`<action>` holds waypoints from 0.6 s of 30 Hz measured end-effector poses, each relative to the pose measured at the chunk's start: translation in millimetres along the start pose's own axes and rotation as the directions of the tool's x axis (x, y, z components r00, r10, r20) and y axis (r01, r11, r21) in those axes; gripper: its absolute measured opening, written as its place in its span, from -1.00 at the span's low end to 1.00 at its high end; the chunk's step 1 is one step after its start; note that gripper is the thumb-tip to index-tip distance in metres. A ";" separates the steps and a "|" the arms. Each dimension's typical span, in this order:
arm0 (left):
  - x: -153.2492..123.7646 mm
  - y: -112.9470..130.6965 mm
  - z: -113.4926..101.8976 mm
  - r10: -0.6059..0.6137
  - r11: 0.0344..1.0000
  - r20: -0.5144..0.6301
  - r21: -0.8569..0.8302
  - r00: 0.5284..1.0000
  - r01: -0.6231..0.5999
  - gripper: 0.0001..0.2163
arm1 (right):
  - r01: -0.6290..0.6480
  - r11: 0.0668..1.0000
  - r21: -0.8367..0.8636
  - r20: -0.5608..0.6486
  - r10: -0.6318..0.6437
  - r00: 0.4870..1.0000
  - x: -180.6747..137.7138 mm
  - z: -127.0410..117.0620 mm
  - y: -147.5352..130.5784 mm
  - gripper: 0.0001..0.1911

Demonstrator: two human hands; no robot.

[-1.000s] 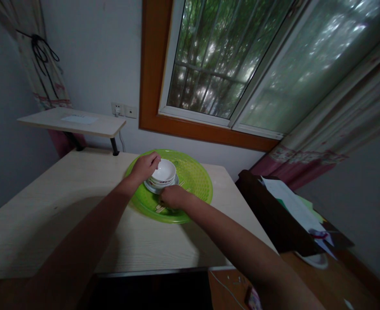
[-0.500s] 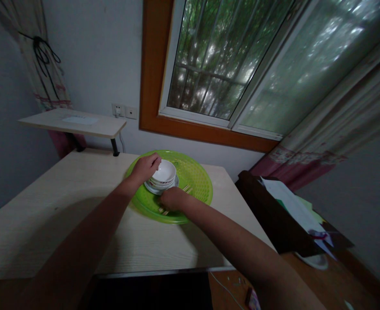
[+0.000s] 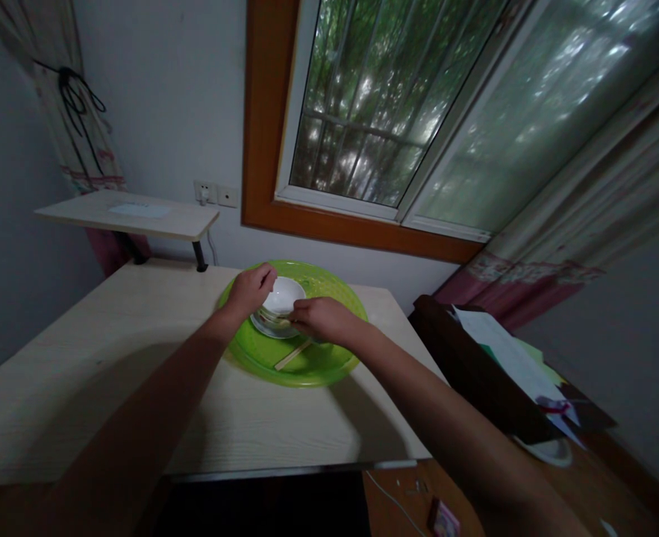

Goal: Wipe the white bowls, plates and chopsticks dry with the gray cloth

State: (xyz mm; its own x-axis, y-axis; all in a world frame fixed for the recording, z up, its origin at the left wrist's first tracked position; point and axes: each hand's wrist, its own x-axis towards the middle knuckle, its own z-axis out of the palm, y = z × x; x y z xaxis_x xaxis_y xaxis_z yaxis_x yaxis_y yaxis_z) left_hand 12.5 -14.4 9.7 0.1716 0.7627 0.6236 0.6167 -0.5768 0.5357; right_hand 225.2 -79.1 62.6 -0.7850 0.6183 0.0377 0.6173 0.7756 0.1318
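Note:
A stack of white bowls (image 3: pixel 287 291) sits on a white plate (image 3: pixel 273 330) in a round green plastic tray (image 3: pixel 301 378). At the stack's left rim, my left hand (image 3: pixel 252 289) has its fingers closed; what lies between them is hidden. My right hand (image 3: pixel 323 319) is closed at the right front of the bowls. A pale yellowish stick end, which looks like a chopstick (image 3: pixel 282 321), points left from its fingertips across the front of the stack. In the tray's front part lies a light wooden chopstick (image 3: pixel 292 356), perhaps a pair.
The tray stands on a pale wooden table (image 3: pixel 127 380) by the wall. A raised shelf (image 3: pixel 183 217) occupies the table's back left. To the right is a dark brown piece of furniture (image 3: pixel 475 373) with papers (image 3: pixel 497 347) on it.
My right hand has risen from the tray's front and moved up and right, beside the bowls, with a stick now in its fingers. The left hand has barely moved.

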 end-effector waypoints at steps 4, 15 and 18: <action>-0.1 1.5 0.6 0.002 1.000 0.022 0.007 1.000 -0.003 -0.74 | 0.085 0.990 0.109 -0.032 -0.082 0.996 -10.5 -9.6 10.2 -0.84; 0.1 2.2 1.2 -0.012 0.999 0.042 0.034 0.999 0.010 -0.72 | 0.155 0.869 0.469 -0.162 -0.088 0.983 -20.9 -36.7 12.6 -0.82; 0.2 1.9 0.8 -0.004 0.999 0.045 0.038 0.999 0.002 -0.72 | 0.147 0.848 0.508 -0.189 -0.057 0.980 -15.8 -22.6 9.5 -0.82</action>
State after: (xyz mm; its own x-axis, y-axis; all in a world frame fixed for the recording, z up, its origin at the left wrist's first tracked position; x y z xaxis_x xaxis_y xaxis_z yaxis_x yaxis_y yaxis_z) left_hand 14.3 -15.1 10.4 0.2040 0.7774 0.5950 0.6459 -0.5636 0.5149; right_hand 242.4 -84.4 85.7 -0.8147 0.5379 0.2168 0.4345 0.8137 -0.3861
